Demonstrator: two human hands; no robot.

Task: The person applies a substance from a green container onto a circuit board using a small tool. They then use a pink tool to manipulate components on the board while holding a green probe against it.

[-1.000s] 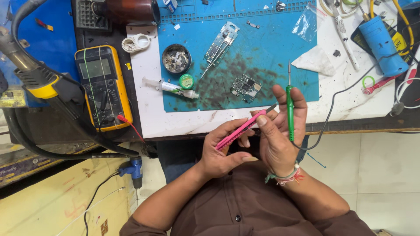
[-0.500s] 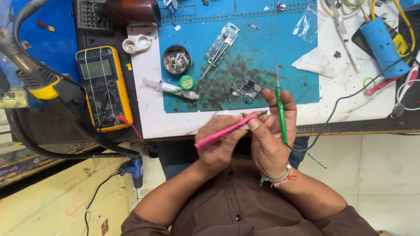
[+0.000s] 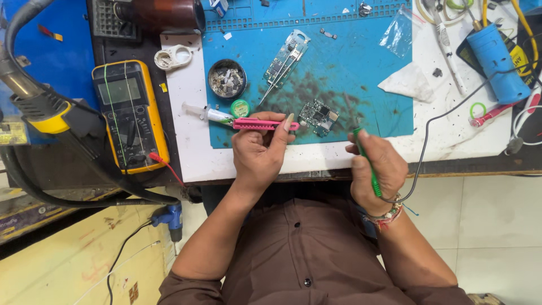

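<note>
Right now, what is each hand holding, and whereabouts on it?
The left hand pinches a pink tool near its middle, held level. The right hand wraps a thin green tool along its lower shaft.

You're looking down at a white workbench top (image 3: 451, 144) with a dark front edge, speckled with grime — a blue mat (image 3: 350, 62) covers its middle. Below it you see pale floor tiles (image 3: 497, 226) with thin grout lines on your right, and a yellow wooden board (image 3: 62, 265) on your left. The light is even and soft — no hard shadows.
</note>
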